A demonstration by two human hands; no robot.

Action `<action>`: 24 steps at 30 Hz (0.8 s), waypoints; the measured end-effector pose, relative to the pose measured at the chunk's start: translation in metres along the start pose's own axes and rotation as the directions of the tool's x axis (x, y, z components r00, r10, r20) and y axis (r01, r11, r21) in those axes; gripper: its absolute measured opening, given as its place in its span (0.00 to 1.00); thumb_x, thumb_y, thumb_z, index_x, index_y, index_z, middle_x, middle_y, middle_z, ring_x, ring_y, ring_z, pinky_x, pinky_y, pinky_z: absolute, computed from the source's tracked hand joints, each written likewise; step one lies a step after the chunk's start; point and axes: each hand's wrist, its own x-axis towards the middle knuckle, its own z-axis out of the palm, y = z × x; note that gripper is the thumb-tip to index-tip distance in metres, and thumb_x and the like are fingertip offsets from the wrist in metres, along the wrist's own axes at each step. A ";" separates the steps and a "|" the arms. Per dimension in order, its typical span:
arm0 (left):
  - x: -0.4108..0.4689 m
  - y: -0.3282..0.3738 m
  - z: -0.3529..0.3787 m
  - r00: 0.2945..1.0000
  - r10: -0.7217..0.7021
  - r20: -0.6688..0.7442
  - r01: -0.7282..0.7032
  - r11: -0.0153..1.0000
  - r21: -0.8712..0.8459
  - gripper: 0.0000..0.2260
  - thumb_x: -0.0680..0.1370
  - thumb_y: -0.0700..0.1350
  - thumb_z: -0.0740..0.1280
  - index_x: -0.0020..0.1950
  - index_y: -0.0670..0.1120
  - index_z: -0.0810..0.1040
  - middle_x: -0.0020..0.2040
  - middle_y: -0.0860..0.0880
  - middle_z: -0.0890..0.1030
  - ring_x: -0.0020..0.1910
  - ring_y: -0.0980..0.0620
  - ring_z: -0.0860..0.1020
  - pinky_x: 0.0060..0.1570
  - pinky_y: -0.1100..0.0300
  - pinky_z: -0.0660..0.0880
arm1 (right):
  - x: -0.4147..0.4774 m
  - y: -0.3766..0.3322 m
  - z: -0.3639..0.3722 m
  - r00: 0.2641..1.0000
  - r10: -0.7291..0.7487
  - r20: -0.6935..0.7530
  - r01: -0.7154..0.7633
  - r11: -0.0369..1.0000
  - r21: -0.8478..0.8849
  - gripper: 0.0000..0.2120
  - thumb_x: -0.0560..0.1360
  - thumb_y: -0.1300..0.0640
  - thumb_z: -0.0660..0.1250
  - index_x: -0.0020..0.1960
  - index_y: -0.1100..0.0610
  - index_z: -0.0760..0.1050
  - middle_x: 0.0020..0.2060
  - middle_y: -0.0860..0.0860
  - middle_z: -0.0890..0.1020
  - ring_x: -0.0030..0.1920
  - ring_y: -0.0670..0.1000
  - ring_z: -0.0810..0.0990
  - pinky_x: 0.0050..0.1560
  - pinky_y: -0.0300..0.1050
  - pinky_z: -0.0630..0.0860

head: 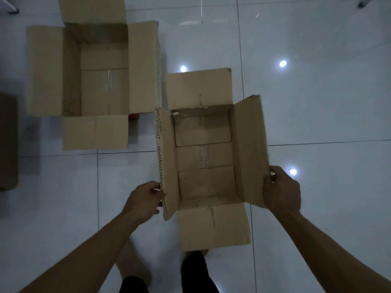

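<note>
Head view: the open cardboard box (pixel 204 157) lies between the hands; left hand (pixel 146 199) and right hand (pixel 281 190) each grip a side flap.

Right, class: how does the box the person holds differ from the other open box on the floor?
The held box has its side flaps gripped by the left hand and right hand; the far box is untouched. The held box's side flaps stand raised; the far box's lie spread outward. Both are brown cardboard, open-topped, on the tiled floor.
</note>
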 end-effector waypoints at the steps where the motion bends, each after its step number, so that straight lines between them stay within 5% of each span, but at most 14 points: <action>1: -0.002 0.001 0.001 1.000 0.001 -0.026 -0.001 1.000 0.005 0.03 0.77 0.43 0.67 0.44 0.48 0.80 0.41 0.47 0.84 0.35 0.51 0.83 0.32 0.57 0.79 | 0.000 -0.002 -0.001 1.000 -0.010 0.004 0.010 1.000 -0.004 0.12 0.78 0.58 0.62 0.59 0.55 0.77 0.37 0.53 0.80 0.34 0.53 0.76 0.34 0.42 0.70; 8: -0.015 0.012 0.002 0.993 0.004 -0.114 0.007 0.995 0.095 0.06 0.76 0.34 0.65 0.40 0.41 0.78 0.36 0.40 0.82 0.30 0.43 0.80 0.33 0.52 0.79 | -0.008 -0.004 -0.006 0.994 0.044 0.095 -0.041 0.999 -0.034 0.20 0.72 0.66 0.60 0.63 0.57 0.73 0.43 0.56 0.84 0.36 0.56 0.79 0.35 0.46 0.75; 16: -0.027 0.009 0.003 0.987 0.035 -0.159 -0.008 0.987 0.163 0.06 0.76 0.36 0.67 0.40 0.44 0.79 0.35 0.41 0.82 0.30 0.43 0.81 0.32 0.51 0.80 | -0.034 0.012 -0.001 0.989 0.105 0.104 -0.108 0.994 0.026 0.20 0.75 0.63 0.60 0.67 0.58 0.70 0.50 0.58 0.82 0.47 0.59 0.81 0.44 0.52 0.79; 21: -0.033 0.010 -0.004 0.975 0.077 -0.209 -0.014 0.958 0.288 0.03 0.75 0.45 0.69 0.41 0.49 0.79 0.38 0.45 0.83 0.36 0.45 0.82 0.40 0.50 0.81 | -0.056 0.008 -0.006 0.998 -0.046 -0.031 0.043 0.995 -0.093 0.24 0.71 0.59 0.68 0.66 0.57 0.69 0.59 0.59 0.74 0.55 0.60 0.73 0.45 0.54 0.74; 24: -0.037 0.017 -0.021 0.971 0.132 -0.200 -0.053 0.932 0.359 0.03 0.75 0.50 0.69 0.43 0.52 0.79 0.40 0.50 0.82 0.37 0.49 0.82 0.40 0.55 0.79 | -0.062 -0.009 -0.010 0.992 -0.124 0.026 0.125 0.990 -0.057 0.23 0.71 0.58 0.68 0.65 0.57 0.70 0.57 0.58 0.76 0.56 0.60 0.74 0.48 0.54 0.76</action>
